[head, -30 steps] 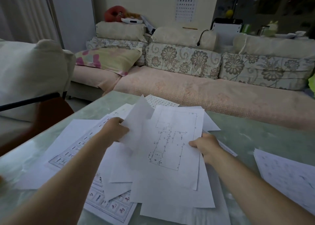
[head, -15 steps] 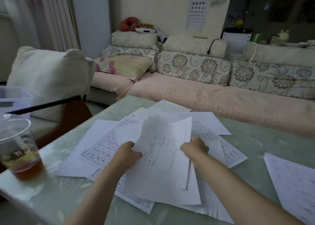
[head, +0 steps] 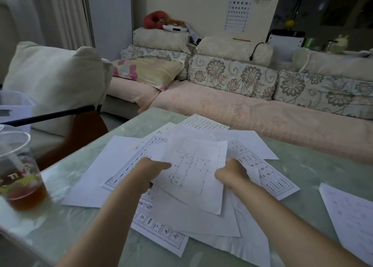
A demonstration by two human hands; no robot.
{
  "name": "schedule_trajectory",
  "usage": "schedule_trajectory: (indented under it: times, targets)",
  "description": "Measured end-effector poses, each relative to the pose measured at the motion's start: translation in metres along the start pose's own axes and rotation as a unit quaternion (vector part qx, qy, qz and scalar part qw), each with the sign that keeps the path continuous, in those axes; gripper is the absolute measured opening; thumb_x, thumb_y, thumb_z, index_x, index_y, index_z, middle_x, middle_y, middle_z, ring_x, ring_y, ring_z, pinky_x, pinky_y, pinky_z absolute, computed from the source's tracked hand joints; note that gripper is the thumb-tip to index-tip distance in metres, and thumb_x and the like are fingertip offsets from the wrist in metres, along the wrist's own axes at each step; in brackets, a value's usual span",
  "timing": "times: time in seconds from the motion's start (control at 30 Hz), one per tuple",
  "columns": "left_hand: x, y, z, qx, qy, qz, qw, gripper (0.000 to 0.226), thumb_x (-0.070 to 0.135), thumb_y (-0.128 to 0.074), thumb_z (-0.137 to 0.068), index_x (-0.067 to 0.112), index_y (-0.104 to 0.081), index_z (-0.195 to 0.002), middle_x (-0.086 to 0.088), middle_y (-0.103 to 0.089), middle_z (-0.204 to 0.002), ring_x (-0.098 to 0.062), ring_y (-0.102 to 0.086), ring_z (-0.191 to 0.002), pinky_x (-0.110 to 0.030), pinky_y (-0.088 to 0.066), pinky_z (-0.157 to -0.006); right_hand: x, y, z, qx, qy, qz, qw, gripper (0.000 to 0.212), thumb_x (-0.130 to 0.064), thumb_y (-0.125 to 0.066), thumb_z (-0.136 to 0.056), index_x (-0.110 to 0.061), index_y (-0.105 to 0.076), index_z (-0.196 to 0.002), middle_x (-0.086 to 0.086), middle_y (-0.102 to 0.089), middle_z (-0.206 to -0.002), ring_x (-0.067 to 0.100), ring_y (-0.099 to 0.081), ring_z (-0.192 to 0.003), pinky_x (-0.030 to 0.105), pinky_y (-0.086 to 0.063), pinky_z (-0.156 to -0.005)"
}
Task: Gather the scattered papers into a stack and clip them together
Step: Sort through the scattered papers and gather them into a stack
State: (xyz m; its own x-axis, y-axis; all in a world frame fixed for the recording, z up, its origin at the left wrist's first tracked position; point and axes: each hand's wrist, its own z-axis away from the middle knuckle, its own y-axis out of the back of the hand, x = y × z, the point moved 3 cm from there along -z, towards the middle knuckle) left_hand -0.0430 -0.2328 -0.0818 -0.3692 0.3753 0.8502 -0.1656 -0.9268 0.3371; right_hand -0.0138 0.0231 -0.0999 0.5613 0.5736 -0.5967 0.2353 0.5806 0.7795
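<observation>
Several white printed papers (head: 113, 165) lie fanned and overlapping on a pale green table (head: 302, 173). On top is a sheet with a floor-plan drawing (head: 193, 171). My left hand (head: 149, 170) grips that sheet's left edge, thumb lying on top. Its right edge is gripped by my right hand (head: 232, 172), fingers curled around a few sheets. One more sheet (head: 351, 216) lies apart at the far right. No clip is visible.
A clear plastic cup of brown tea (head: 18, 177) stands at the table's left edge, with a chair and cushion (head: 54, 80) behind it. A long sofa (head: 242, 113) runs beyond the table's far edge.
The held sheets have come down from a raised, curled position to lie flatter over the pile. Both hands moved closer together. The view shifted left, revealing the cup.
</observation>
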Motion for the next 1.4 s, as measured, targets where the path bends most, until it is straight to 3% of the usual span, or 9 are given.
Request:
schedule_trajectory:
  times: [0.1, 0.2, 0.3, 0.5, 0.63, 0.8, 0.93, 1.23, 1.4]
  targets:
    - [-0.003, 0.0, -0.004, -0.012, 0.003, -0.027, 1.0, 0.059, 0.035, -0.079, -0.077, 0.002, -0.053, -0.119, -0.011, -0.059, -0.111, -0.03, -0.059, -0.095, -0.037, -0.051, -0.082, 0.003, 0.003, 0.011, -0.011, 0.07, -0.057, 0.996, 0.043, -0.019, -0.053, -0.066, -0.016, -0.061, -0.108, 0.0, -0.071, -0.093, 0.026, -0.065, -0.095, 0.033, -0.054, -0.081]
    - [-0.002, -0.003, -0.006, -0.023, 0.001, -0.076, 0.997, 0.043, 0.033, -0.079, -0.077, 0.005, -0.06, -0.104, -0.013, -0.066, -0.106, -0.033, -0.066, -0.094, -0.039, -0.055, -0.084, 0.015, 0.015, 0.011, -0.007, 0.083, -0.137, 0.987, 0.047, -0.01, -0.056, -0.073, -0.006, -0.058, -0.12, 0.004, -0.072, -0.115, 0.028, -0.064, -0.11, 0.041, -0.051, -0.094]
    - [0.003, -0.012, 0.0, -0.066, -0.024, -0.047, 0.996, 0.018, 0.008, -0.072, -0.083, 0.005, -0.071, -0.1, -0.017, -0.072, -0.094, -0.036, -0.067, -0.079, -0.044, -0.058, -0.081, 0.034, 0.038, 0.011, 0.062, 0.026, -0.045, 0.997, 0.054, -0.022, -0.057, -0.084, -0.031, -0.053, -0.137, 0.005, -0.055, -0.137, 0.028, -0.048, -0.129, 0.044, -0.041, -0.107]
    - [0.009, -0.033, 0.012, -0.081, -0.019, 0.05, 0.995, 0.008, -0.005, -0.062, -0.087, 0.0, -0.057, -0.09, -0.022, -0.067, -0.105, -0.032, -0.069, -0.084, -0.036, -0.059, -0.063, 0.06, 0.059, 0.017, 0.039, -0.046, 0.123, 0.991, 0.066, -0.025, -0.048, -0.088, -0.029, -0.033, -0.152, 0.008, -0.041, -0.149, 0.033, -0.031, -0.138, 0.046, -0.031, -0.111]
    - [0.007, -0.049, 0.014, -0.095, -0.013, 0.072, 0.993, 0.039, 0.015, -0.078, -0.081, -0.009, -0.056, -0.103, -0.021, -0.069, -0.1, -0.032, -0.071, -0.084, -0.037, -0.061, -0.072, 0.063, 0.057, 0.02, 0.003, -0.033, -0.009, 0.999, 0.056, -0.025, -0.054, -0.079, -0.031, -0.05, -0.135, 0.01, -0.051, -0.135, 0.032, -0.048, -0.122, 0.038, -0.04, -0.096]
    - [0.005, -0.067, 0.017, -0.102, -0.034, -0.001, 0.994, 0.024, 0.009, -0.07, -0.084, 0.002, -0.063, -0.106, -0.017, -0.069, -0.104, -0.035, -0.069, -0.093, -0.048, -0.058, -0.083, 0.055, 0.063, 0.017, 0.003, -0.031, -0.211, 0.977, 0.047, -0.001, -0.061, -0.086, 0.002, -0.053, -0.132, 0.011, -0.057, -0.136, 0.031, -0.056, -0.12, 0.04, -0.045, -0.101]
    - [0.005, -0.071, 0.018, -0.06, -0.072, -0.035, 0.995, 0.029, 0.006, -0.066, -0.083, 0.006, -0.061, -0.112, -0.011, -0.066, -0.106, -0.031, -0.065, -0.094, -0.038, -0.057, -0.076, 0.064, 0.061, 0.005, -0.032, -0.084, -0.273, 0.958, 0.016, -0.004, -0.069, -0.078, -0.008, -0.06, -0.09, 0.011, -0.065, -0.095, 0.025, -0.06, -0.086, 0.03, -0.048, -0.076]
    - [0.009, -0.073, 0.024, -0.06, -0.148, -0.056, 0.985, 0.029, 0.013, -0.064, -0.087, 0.017, -0.055, -0.114, 0.0, -0.063, -0.101, -0.012, -0.06, -0.082, -0.024, -0.046, -0.058, 0.059, 0.057, 0.011, -0.111, -0.035, -0.23, 0.966, 0.028, -0.011, -0.077, -0.084, -0.008, -0.069, -0.11, 0.009, -0.073, -0.107, 0.029, -0.07, -0.094, 0.035, -0.058, -0.073]
    - [0.006, -0.048, 0.011, 0.107, -0.197, -0.157, 0.962, 0.041, 0.034, -0.061, -0.092, 0.017, -0.056, -0.129, -0.007, -0.055, -0.129, -0.028, -0.049, -0.12, -0.039, -0.041, -0.102, 0.071, 0.066, 0.01, -0.091, -0.02, -0.236, 0.967, 0.035, -0.004, -0.076, -0.082, -0.009, -0.068, -0.115, 0.008, -0.072, -0.113, 0.03, -0.068, -0.103, 0.051, -0.053, -0.096]
